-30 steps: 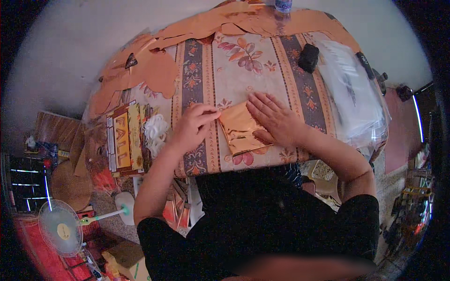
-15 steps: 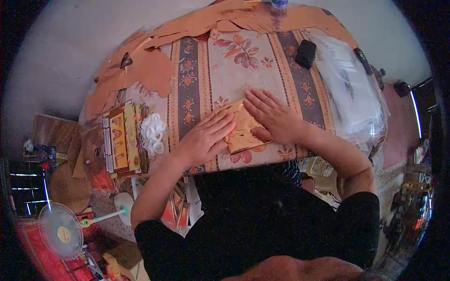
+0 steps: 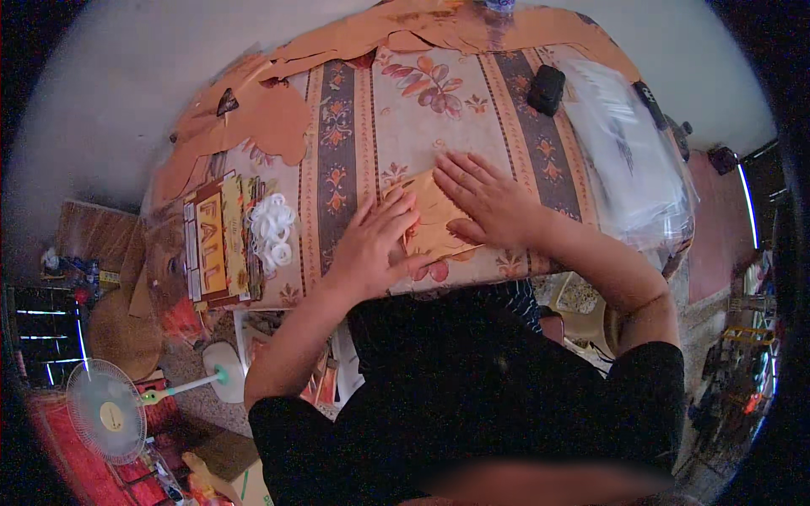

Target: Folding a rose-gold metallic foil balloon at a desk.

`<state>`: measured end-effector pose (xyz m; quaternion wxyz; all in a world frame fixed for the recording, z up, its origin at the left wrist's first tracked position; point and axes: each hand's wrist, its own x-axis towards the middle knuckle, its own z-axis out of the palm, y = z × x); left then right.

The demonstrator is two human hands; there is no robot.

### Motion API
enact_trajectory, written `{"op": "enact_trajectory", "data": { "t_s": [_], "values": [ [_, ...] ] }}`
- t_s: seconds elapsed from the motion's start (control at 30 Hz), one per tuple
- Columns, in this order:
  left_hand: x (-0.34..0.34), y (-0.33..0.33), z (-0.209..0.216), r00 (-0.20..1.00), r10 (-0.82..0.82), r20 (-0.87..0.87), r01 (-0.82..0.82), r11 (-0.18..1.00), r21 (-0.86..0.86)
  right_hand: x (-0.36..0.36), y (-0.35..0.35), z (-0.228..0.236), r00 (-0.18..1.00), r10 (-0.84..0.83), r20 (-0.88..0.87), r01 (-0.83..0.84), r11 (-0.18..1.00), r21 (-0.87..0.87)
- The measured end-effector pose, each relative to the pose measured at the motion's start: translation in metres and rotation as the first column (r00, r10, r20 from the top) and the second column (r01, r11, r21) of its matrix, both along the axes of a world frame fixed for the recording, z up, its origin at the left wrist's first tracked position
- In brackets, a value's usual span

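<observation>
A folded orange paper piece (image 3: 436,221) lies near the front edge of a table covered with a floral striped cloth (image 3: 422,110). My left hand (image 3: 375,244) lies flat with spread fingers on the paper's left side. My right hand (image 3: 485,198) presses flat on its right side. Both palms face down; neither hand grips anything.
Orange paper sheets (image 3: 261,118) are piled along the table's far and left edges. White rings (image 3: 272,232) and printed cards (image 3: 211,244) sit at the left, a black box (image 3: 546,88) at the back, clear plastic bags (image 3: 633,160) at the right. A fan (image 3: 105,413) stands on the floor.
My left hand slid from the paper's upper left edge down onto it and flattened. The right hand stayed pressed on the paper.
</observation>
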<state>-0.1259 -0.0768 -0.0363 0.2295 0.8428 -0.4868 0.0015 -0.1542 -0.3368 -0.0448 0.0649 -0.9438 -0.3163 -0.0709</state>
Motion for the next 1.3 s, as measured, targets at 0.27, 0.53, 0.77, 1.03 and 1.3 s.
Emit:
{"op": "enact_trajectory", "data": {
  "t_s": [0.27, 0.53, 0.77, 1.03, 1.3],
  "values": [
    [-0.005, 0.006, 0.013, 0.997, -0.072, -0.015, 0.074, 0.987, 0.143, -0.002, -0.003, -0.001, 0.999, 0.036, 0.022, -0.036, 0.999, 0.016],
    [-0.060, 0.017, -0.008, 0.980, -0.034, 0.194, 0.012, 0.993, 0.115, -0.047, 0.008, 0.009, 0.991, 0.102, -0.090, -0.103, 0.995, -0.001],
    [-0.059, 0.010, -0.003, 0.868, -0.090, 0.489, 0.096, 0.995, 0.012, -0.059, 0.010, 0.017, 0.982, 0.117, -0.147, -0.117, 0.993, 0.010],
    [-0.051, 0.016, 0.004, 0.883, -0.027, 0.468, 0.082, 0.992, -0.098, -0.043, -0.036, 0.018, 0.748, 0.392, -0.535, 0.367, 0.427, 0.826],
    [-0.028, -0.005, 0.015, 0.735, 0.352, -0.579, -0.635, 0.657, -0.407, -0.031, -0.045, 0.021, 0.761, 0.305, -0.572, 0.485, 0.318, 0.815]
  ]
}}
